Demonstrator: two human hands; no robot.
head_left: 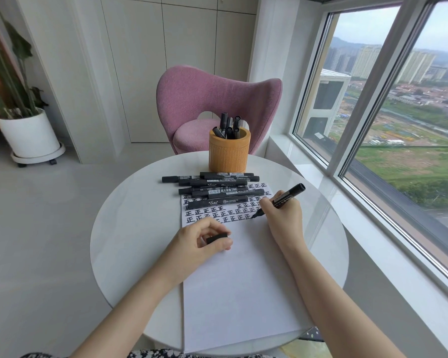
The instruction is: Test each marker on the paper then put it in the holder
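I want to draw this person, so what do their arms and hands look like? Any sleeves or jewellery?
Both forearms are bare, with no sleeves showing. The left hand and right hand show no gloves, rings or watch. Black-and-white patterned clothing peeks in at the bottom.

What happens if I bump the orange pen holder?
The holder probably stays upright: it looks wide and stands flat on the table. On that glossy top it would likely slide, not roll. The markers leaning inside might rattle.

About six loose markers [217, 203], five more in one holder [229, 156], one held marker [287, 196], one paper [238, 293].
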